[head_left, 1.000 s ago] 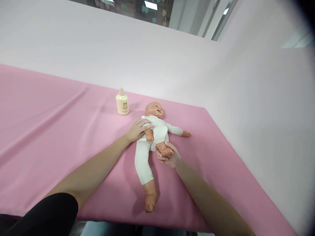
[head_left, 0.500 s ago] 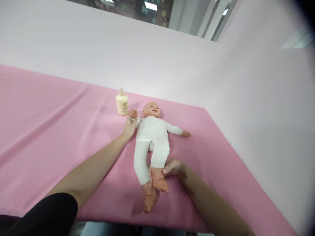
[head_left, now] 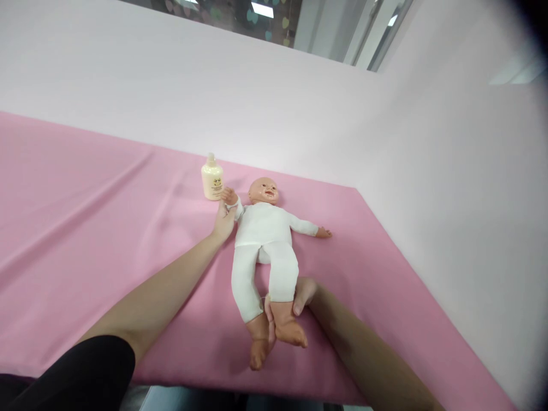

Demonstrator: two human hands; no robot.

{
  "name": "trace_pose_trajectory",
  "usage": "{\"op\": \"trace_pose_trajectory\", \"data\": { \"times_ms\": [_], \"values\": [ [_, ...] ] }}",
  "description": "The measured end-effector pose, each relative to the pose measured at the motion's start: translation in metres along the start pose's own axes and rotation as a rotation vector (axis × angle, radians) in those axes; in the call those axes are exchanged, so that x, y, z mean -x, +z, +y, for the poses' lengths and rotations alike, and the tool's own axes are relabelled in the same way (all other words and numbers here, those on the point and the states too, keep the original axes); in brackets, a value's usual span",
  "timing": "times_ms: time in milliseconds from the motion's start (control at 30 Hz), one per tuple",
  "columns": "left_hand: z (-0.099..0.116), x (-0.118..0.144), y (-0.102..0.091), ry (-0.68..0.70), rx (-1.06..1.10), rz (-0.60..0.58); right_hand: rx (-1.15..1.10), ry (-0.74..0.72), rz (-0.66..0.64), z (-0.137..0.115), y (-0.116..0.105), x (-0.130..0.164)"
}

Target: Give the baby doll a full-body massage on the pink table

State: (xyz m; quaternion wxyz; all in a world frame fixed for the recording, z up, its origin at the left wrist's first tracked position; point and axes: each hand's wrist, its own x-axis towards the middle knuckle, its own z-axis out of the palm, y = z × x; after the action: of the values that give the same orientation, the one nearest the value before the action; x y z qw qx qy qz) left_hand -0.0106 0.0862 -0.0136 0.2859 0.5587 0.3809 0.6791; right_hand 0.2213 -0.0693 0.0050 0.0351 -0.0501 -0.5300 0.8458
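A baby doll in a white cloth body lies on its back on a pink cloth, its head toward the wall. My left hand is closed round the doll's arm at the left, just below its small hand. Lower down, my right hand grips the doll's leg at the right near the ankle; the thumb shows on the outer side and some fingers show between the two legs. The doll's other arm lies stretched out to the right, untouched. Its other leg rests beside my right fingertips.
A cream pump bottle stands upright just beyond my left hand, close to the doll's raised hand. The pink cloth covers the table and has long creases at the left. White walls border the back and right.
My right hand has shifted the held leg slightly to the right, so the doll's feet are farther apart. My left hand and the doll's held arm have moved a little to the left.
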Motion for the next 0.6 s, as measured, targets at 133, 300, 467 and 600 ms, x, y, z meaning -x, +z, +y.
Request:
{"op": "trace_pose_trajectory", "data": {
  "times_ms": [133, 300, 467, 600],
  "values": [
    [0.013, 0.007, 0.001, 0.213, -0.204, -0.211, -0.213, -0.140, -0.129, 0.010, -0.011, 0.003],
    [0.031, 0.012, -0.001, 0.417, -0.374, -0.504, -0.401, -0.481, 0.301, 0.001, -0.012, 0.004],
    [0.035, 0.010, -0.002, 0.515, -0.491, -0.615, -0.497, -0.465, 0.597, -0.009, -0.008, 0.002],
    [0.035, 0.009, -0.003, 0.560, -0.532, -0.672, -0.482, -0.437, 0.644, -0.007, -0.009, 0.001]
  ]
}}
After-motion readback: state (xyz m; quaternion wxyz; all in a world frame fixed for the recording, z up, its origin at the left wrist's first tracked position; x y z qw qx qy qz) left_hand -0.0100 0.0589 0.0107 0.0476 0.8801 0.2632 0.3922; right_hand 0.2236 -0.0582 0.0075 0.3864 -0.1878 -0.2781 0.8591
